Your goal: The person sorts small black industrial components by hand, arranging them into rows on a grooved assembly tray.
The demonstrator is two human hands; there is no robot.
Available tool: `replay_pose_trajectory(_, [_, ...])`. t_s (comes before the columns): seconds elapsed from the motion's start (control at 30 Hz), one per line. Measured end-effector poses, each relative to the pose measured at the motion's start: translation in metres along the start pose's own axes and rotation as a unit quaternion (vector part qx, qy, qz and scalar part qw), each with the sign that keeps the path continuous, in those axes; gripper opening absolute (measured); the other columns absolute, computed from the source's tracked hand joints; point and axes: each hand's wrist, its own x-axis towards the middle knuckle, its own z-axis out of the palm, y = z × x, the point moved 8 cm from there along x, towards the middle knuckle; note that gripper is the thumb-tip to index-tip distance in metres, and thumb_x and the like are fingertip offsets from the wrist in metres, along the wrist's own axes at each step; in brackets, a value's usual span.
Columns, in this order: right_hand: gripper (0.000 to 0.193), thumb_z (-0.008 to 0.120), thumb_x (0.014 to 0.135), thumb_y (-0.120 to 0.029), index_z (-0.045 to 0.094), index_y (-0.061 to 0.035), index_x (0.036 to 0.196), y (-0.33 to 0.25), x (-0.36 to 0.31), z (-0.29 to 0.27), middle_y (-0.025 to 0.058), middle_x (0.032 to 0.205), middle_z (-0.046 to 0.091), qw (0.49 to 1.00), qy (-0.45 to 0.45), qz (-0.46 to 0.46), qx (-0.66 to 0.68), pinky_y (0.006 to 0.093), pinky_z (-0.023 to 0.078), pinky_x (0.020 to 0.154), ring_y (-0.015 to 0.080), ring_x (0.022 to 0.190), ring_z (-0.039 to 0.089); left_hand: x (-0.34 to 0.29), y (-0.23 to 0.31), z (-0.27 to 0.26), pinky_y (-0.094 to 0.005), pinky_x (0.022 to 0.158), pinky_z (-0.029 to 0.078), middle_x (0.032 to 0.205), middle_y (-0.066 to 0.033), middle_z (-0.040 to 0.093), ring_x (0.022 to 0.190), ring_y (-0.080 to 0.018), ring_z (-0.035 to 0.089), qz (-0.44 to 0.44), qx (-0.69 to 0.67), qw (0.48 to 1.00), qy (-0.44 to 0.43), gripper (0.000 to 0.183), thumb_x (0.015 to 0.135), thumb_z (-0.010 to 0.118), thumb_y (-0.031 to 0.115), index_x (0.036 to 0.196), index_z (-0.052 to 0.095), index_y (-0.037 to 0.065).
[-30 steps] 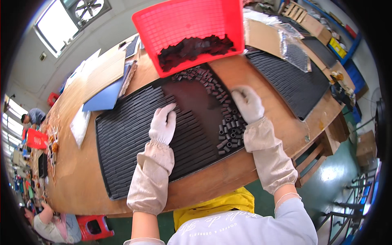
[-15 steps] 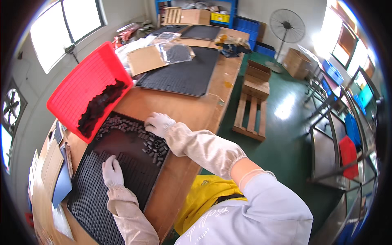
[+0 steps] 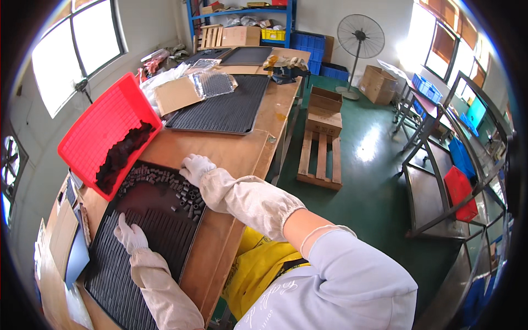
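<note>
A black tray (image 3: 165, 258) lies on the wooden table in front of me, its near part covered with long rows of small dark pieces laid side by side. Loose short black tubes (image 3: 190, 202) are heaped along its far edge and far right corner. My left hand (image 3: 131, 235), in a white glove, rests on the rows toward the left side, fingers stretched forward. At the far right corner my gloved right hand (image 3: 197, 169) is beside the loose tubes, fingers apart and bent down. The fingertips are partly hidden, and I see nothing held in either hand.
A tilted red basket (image 3: 107, 129) holding dark pieces stands at the tray's far left corner. Farther along lies another black tray (image 3: 231, 110) with cardboard (image 3: 179, 96) on it. Cardboard sheets (image 3: 63, 231) lean at the left. A wooden pallet (image 3: 320, 159) is on the floor to the right.
The whole view has shifted, moving the scene leftward. My left hand has slid slightly left over the rows, its index finger now straighter. My right hand stays at the tray's far right corner.
</note>
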Motion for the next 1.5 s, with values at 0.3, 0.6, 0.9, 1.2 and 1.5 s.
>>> replay_pose_trajectory(0.3, [0.022,0.066,0.085,-0.030,0.069,-0.0118,0.096,0.000,0.000,-0.008,0.0125,0.098,0.065,0.999,-0.005,0.006,0.035,0.0450,0.052,0.086,0.0339,0.097,0.064,0.002,0.049,-0.030,-0.0319,0.080,0.048,0.106,-0.0094,0.054,0.086,-0.0178,0.052,-0.072,-0.237,0.969,0.015,0.060,0.090,0.052,0.003,0.148,0.040,0.008])
replay_pose_trajectory(0.6, [0.023,0.065,0.086,-0.026,0.067,-0.0074,0.099,-0.016,-0.002,-0.018,0.0167,0.100,0.067,0.979,-0.069,0.007,0.193,0.0457,0.051,0.087,0.0370,0.099,0.064,-0.041,0.109,0.006,-0.0162,0.038,0.023,0.085,0.0009,0.059,0.049,-0.0022,0.031,-0.330,-0.661,0.633,-0.231,0.050,0.103,0.046,0.028,0.149,0.039,0.010])
replay_pose_trajectory(0.9, [0.017,0.073,0.080,-0.001,0.070,-0.0065,0.095,-0.102,0.005,-0.027,0.0102,0.089,0.066,0.911,-0.021,-0.157,0.380,0.0326,0.053,0.069,0.0245,0.079,0.066,-0.029,0.135,0.000,-0.0210,0.041,0.025,0.086,-0.0093,0.064,0.046,-0.0056,0.032,-0.308,-0.689,0.601,-0.262,0.076,0.103,0.027,0.060,0.149,0.032,0.000])
replay_pose_trajectory(1.2, [0.032,0.076,0.075,-0.008,0.070,-0.0118,0.106,-0.148,-0.010,0.003,0.0054,0.077,0.060,0.882,-0.177,-0.269,0.344,0.0394,0.047,0.063,0.0277,0.071,0.060,-0.044,0.129,-0.012,-0.0203,0.047,0.022,0.085,0.0013,0.045,0.055,-0.0055,0.031,-0.315,-0.642,0.637,-0.287,0.074,0.102,0.030,0.063,0.154,0.028,0.011])
replay_pose_trajectory(1.5, [0.028,0.078,0.068,-0.006,0.069,-0.0139,0.094,-0.142,-0.017,-0.024,0.0026,0.076,0.058,0.875,-0.058,-0.386,0.284,0.0390,0.046,0.063,0.0261,0.070,0.060,-0.049,0.138,0.007,-0.0197,0.050,0.026,0.085,0.0019,0.048,0.059,-0.0053,0.032,-0.335,-0.639,0.618,-0.312,0.061,0.105,0.037,0.049,0.146,0.040,0.004])
